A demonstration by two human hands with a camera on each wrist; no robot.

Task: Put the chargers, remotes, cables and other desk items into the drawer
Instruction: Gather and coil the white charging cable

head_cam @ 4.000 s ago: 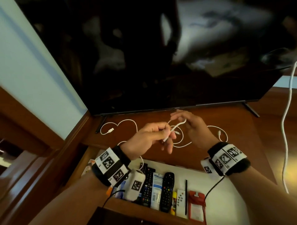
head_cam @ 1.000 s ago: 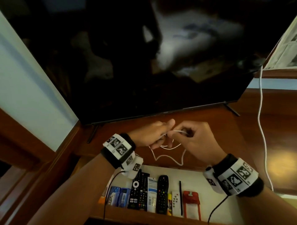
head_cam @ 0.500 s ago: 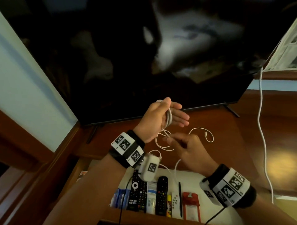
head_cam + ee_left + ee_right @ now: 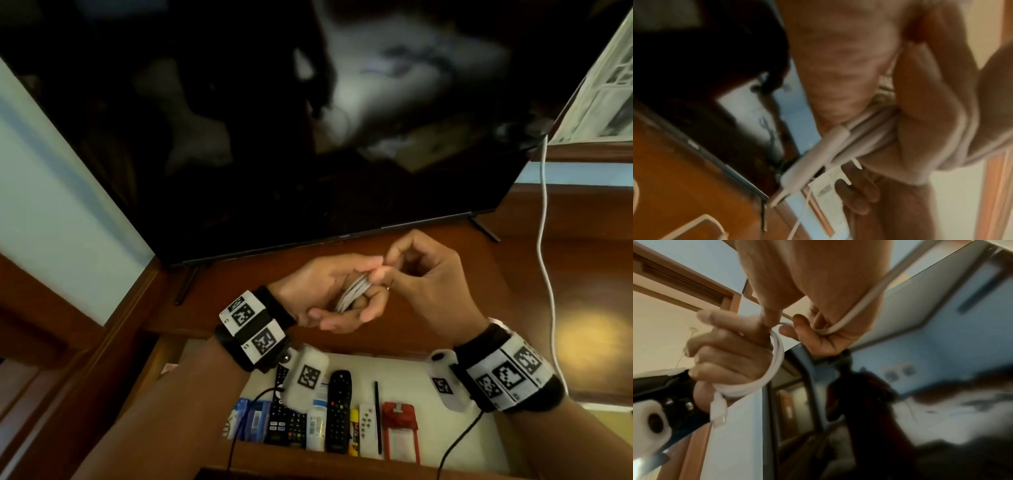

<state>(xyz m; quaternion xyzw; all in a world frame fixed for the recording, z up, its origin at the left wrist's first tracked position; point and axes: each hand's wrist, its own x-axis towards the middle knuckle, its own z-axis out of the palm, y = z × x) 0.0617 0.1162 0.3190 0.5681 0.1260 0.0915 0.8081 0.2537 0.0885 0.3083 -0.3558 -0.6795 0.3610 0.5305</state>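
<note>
White charging cable (image 4: 352, 295), wound into a bundle of loops, sits in the left hand (image 4: 329, 294), whose fingers curl round the coil above the wooden desk top (image 4: 534, 274), in front of the television (image 4: 308, 137). In the right wrist view the loops (image 4: 774, 363) wrap round the left hand's fingers (image 4: 729, 352), and a white plug end (image 4: 718, 410) hangs below them. The right hand (image 4: 424, 274) meets the left one at the top of the coil, thumb and forefinger pinching a strand of the same cable, which also runs across its palm (image 4: 859, 308).

Nearer the person than the desk top, the open drawer (image 4: 479, 431) holds a row of things side by side: two black remotes (image 4: 339, 411), a small white bottle (image 4: 317, 425), a slim white remote (image 4: 368, 425), a black pen (image 4: 377, 418) and a red card holder (image 4: 400, 431). A second white cable (image 4: 544, 257) hangs down over the right part of the desk top, well apart from both hands.
</note>
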